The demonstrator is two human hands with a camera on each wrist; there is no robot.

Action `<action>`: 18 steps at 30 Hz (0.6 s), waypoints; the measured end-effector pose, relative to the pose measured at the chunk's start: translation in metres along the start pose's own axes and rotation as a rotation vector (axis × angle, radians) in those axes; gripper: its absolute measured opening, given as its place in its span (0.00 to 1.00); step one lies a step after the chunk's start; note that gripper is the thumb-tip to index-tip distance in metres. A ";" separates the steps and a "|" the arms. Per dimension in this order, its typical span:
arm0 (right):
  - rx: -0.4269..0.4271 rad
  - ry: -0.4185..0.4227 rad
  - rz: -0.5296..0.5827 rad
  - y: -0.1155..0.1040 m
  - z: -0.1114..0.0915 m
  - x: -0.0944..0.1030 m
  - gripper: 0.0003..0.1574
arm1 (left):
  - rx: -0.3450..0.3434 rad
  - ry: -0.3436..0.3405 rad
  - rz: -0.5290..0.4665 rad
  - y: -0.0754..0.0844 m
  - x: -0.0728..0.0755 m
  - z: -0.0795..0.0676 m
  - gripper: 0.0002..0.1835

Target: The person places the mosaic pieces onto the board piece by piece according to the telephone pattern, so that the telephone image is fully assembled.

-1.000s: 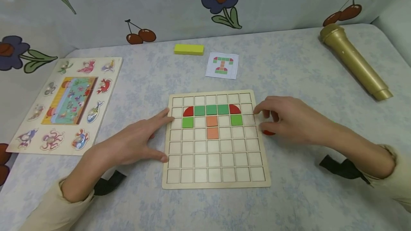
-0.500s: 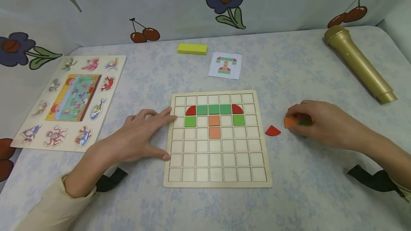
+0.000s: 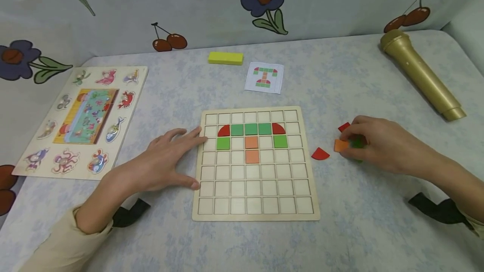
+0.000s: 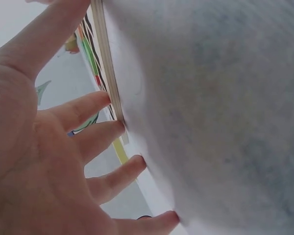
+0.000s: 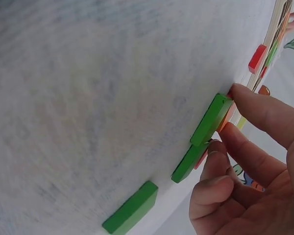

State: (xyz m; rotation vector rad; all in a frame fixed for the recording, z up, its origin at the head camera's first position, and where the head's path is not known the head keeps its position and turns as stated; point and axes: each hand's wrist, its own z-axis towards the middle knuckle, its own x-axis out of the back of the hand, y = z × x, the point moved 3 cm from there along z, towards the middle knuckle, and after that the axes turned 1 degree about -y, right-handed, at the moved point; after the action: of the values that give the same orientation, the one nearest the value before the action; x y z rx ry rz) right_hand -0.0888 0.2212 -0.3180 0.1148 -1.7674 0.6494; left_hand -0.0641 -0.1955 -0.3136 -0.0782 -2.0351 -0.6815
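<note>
A square wooden grid board point(image 3: 238, 205) lies mid-table, with red quarter-round, green and orange tiles set in its upper rows. My left hand point(image 3: 162, 165) has its fingers spread; thumb and fingertips touch the board's left edge. To the board's right, my right hand point(image 3: 383, 144) pinches an orange square tile point(image 3: 340, 145) between thumb and finger, at table level. Green tiles lie under and beside that hand; in the right wrist view one green tile point(image 5: 210, 117) is close to the fingertips. A red quarter-round tile point(image 3: 320, 154) lies between hand and board, and another red tile point(image 3: 343, 126) is partly hidden.
Behind the board are a printed pattern card point(image 3: 264, 77) and a yellow block point(image 3: 225, 58). A sea-animal peg puzzle point(image 3: 128, 77) lies at the left. At the back right lies a gold microphone-shaped object point(image 3: 423, 74). A patterned cloth hangs behind the table.
My right hand has moved right, from the board's edge to the loose tiles, and now pinches the orange tile. The red quarter-round tile is uncovered. My left hand stays at the board.
</note>
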 end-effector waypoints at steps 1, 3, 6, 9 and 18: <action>0.012 0.009 -0.015 -0.001 0.000 0.000 0.15 | 0.000 -0.004 0.000 0.000 0.000 0.000 0.54; 0.033 0.025 -0.041 -0.002 0.000 0.000 0.14 | 0.001 -0.009 -0.003 0.000 0.000 0.000 0.55; 0.062 0.043 -0.067 -0.003 -0.002 0.000 0.13 | -0.001 -0.014 -0.011 0.000 0.001 0.000 0.55; 0.076 0.053 -0.075 -0.003 -0.002 0.001 0.13 | -0.005 -0.015 -0.016 0.001 0.002 0.000 0.54; 0.161 0.119 -0.070 -0.008 -0.003 0.002 0.13 | -0.008 -0.019 -0.007 0.002 0.003 0.001 0.54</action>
State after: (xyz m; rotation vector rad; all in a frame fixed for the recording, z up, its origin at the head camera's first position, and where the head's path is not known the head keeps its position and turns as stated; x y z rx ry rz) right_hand -0.0840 0.2164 -0.3132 0.2427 -1.5885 0.7328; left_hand -0.0654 -0.1938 -0.3104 -0.0831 -2.0522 -0.6956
